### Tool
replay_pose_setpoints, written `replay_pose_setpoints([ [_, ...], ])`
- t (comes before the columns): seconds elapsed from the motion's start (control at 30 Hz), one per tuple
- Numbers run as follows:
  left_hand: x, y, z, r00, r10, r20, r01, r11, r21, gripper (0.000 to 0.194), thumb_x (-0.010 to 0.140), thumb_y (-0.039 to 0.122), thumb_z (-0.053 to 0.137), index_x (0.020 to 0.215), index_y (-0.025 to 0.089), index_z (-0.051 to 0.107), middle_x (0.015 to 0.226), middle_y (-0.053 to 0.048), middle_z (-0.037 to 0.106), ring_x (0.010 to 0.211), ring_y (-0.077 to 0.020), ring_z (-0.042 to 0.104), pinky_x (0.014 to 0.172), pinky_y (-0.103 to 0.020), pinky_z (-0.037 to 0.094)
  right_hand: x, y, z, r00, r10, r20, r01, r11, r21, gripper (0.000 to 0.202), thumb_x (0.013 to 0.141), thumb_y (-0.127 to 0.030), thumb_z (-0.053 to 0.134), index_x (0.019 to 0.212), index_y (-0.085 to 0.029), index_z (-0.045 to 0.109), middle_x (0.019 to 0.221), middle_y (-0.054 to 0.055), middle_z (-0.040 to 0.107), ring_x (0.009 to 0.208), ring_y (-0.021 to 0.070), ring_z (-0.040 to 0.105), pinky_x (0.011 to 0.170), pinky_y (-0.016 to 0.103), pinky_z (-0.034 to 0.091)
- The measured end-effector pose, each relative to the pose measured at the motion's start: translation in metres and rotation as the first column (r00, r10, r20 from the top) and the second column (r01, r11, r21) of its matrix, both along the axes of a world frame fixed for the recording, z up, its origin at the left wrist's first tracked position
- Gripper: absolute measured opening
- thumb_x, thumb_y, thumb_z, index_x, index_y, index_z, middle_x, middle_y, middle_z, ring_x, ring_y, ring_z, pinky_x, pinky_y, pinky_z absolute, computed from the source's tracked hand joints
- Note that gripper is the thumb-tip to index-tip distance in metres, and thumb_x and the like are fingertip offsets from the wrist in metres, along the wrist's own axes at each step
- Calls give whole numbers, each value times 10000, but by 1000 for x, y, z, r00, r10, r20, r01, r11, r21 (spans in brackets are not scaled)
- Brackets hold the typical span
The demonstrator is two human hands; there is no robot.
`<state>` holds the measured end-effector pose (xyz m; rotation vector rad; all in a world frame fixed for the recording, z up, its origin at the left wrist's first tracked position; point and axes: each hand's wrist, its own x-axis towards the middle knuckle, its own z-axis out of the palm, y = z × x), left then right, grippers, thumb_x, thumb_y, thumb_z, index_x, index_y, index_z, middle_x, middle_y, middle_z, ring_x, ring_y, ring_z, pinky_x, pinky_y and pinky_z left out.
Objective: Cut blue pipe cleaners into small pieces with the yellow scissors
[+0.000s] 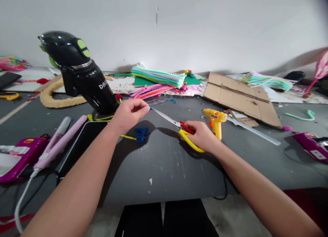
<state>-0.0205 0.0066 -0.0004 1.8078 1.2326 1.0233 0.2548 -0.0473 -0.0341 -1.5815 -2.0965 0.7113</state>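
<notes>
My left hand is closed in a pinch, with a tiny blue piece poking out at the fingertips; most of it is hidden. My right hand grips scissors with red and yellow handles. Their narrow metal blades point left, and the tips touch or nearly touch the blue piece. Below my left hand, a cluster of blue bits lies on the grey table, joined to a yellow stem. Just beyond my right hand stands a yellow glue gun.
A black bottle stands at the left, near a phone and a pink hair straightener. Pipe cleaners are heaped at the back. Cardboard lies at the back right, above a glue stick. Purple power strips sit on both sides.
</notes>
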Motion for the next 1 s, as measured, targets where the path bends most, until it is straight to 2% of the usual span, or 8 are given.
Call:
replay_pose_setpoints([
  [0.23,0,0,1,1000,-5,-6,5,1000,0,174,800,310,648,733,150,635,616,7,533,574,-98,449,539,-234,365,-1,-1,2,1000,-6,2,6,1000,1,286,767,-362,626,641,-200,428,596,-47,408,600,109,321,560,277,224],
  [0.47,-2,0,0,1000,-7,1,7,1000,-2,167,790,309,651,726,155,634,618,4,531,579,-103,453,545,-238,367,2,-1,-1,999,-9,-31,8,999,-41,280,759,-407,648,675,-201,479,621,-37,476,600,114,344,555,277,248],
  [1.0,-2,-1,1,1000,-12,-25,12,1000,0,163,789,307,651,739,152,641,625,2,536,577,-98,444,538,-229,354,2,1,0,1000,18,-6,-18,1000,-25,261,778,-369,628,654,-199,474,598,-44,424,597,112,325,556,281,223],
])
